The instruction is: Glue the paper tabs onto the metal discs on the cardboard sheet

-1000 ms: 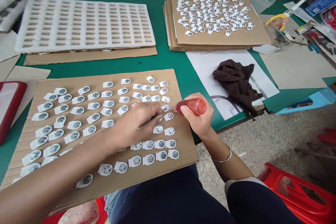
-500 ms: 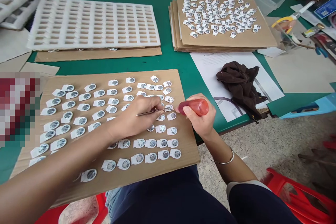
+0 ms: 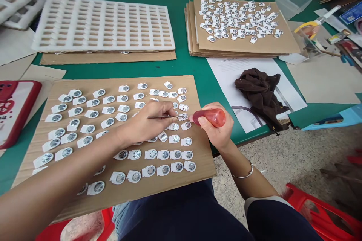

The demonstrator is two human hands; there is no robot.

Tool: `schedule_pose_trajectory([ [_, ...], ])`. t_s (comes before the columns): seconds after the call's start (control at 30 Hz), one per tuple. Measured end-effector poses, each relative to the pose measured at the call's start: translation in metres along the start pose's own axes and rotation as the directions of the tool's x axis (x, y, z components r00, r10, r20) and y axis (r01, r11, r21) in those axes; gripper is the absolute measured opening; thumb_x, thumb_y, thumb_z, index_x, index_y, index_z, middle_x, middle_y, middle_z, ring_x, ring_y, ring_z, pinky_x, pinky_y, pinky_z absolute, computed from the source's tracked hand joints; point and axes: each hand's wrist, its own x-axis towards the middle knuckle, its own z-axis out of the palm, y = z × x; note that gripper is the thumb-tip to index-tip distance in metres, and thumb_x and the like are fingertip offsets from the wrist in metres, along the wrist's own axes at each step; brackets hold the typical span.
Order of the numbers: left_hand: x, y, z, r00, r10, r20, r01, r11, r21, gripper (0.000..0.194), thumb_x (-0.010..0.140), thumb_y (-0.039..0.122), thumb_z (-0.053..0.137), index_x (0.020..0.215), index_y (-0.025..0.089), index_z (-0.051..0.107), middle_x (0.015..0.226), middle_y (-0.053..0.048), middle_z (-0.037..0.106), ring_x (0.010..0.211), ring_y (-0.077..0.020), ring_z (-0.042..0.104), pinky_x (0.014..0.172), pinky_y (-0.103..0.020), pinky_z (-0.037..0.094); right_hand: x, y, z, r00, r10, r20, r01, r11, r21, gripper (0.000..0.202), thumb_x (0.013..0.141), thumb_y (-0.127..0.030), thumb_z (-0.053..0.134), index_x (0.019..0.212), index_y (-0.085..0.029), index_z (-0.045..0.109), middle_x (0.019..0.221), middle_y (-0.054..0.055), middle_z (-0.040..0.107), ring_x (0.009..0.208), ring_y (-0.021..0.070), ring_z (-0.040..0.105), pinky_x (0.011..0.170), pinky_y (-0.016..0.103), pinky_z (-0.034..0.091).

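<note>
left hand (image 3: 149, 124) pinching, right hand (image 3: 217, 128) gripping

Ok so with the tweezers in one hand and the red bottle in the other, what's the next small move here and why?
Probably bring the red bottle's tip the last bit onto the small white-tabbed part at the tweezers' tip. The left hand holds the tweezers against that piece on the cardboard sheet, and the right hand has the nozzle aimed just beside it, apparently not touching.
</note>
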Motion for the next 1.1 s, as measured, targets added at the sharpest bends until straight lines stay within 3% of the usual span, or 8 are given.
schedule_pose_trajectory([
  [0.67,0.000,0.001,0.000,1.000,-0.010,0.006,0.010,1.000,0.001,0.009,0.083,0.023,0.052,0.078,0.018,0.057,0.073,-0.002,0.060,0.059,-0.0104,0.051,0.051,-0.022,0.042,-0.001,0.001,0.001,1.000,-0.022,0.001,0.022,1.000,-0.007,0.020,0.079,-0.030,0.067,0.092,-0.018,0.057,0.086,0.003,0.059,0.080,0.0169,0.058,0.073,0.035,0.050],
  [0.8,0.000,0.003,0.001,1.000,-0.021,-0.006,0.021,1.000,-0.018,0.009,0.083,0.024,0.053,0.079,0.018,0.059,0.073,-0.002,0.061,0.061,-0.0107,0.053,0.053,-0.023,0.043,-0.003,0.007,0.001,0.986,0.151,-0.073,-0.137,0.977,0.162,0.021,0.083,-0.037,0.060,0.089,-0.018,0.054,0.084,0.003,0.057,0.065,0.0136,0.058,0.051,0.026,0.049],
  [0.93,-0.007,0.012,0.005,0.995,-0.057,-0.077,0.052,0.997,-0.058,0.012,0.082,0.029,0.056,0.082,0.018,0.061,0.077,-0.002,0.064,0.063,-0.0113,0.056,0.053,-0.023,0.043,0.007,0.015,-0.006,0.928,0.358,-0.109,-0.283,0.862,0.421,0.030,0.087,-0.048,0.045,0.091,-0.019,0.045,0.072,0.000,0.052,0.043,0.0082,0.049,0.033,0.020,0.037],
  [1.0,-0.016,0.019,0.008,0.988,-0.076,-0.136,0.070,0.996,-0.047,0.013,0.082,0.031,0.058,0.083,0.018,0.061,0.079,-0.002,0.065,0.065,-0.0121,0.058,0.054,-0.023,0.044,0.018,0.014,-0.011,0.910,0.402,-0.099,-0.311,0.821,0.479,0.034,0.084,-0.052,0.047,0.095,-0.019,0.043,0.073,-0.001,0.052,0.044,0.0086,0.051,0.033,0.019,0.036],
  [1.1,-0.029,0.026,0.016,0.984,-0.037,-0.175,0.044,0.998,0.035,0.013,0.083,0.031,0.057,0.084,0.018,0.062,0.076,-0.002,0.065,0.065,-0.0124,0.057,0.054,-0.024,0.043,0.037,0.008,-0.014,0.925,0.374,-0.068,-0.289,0.809,0.512,0.040,0.081,-0.055,0.051,0.099,-0.021,0.041,0.073,-0.001,0.052,0.048,0.0104,0.054,0.033,0.020,0.036],
])
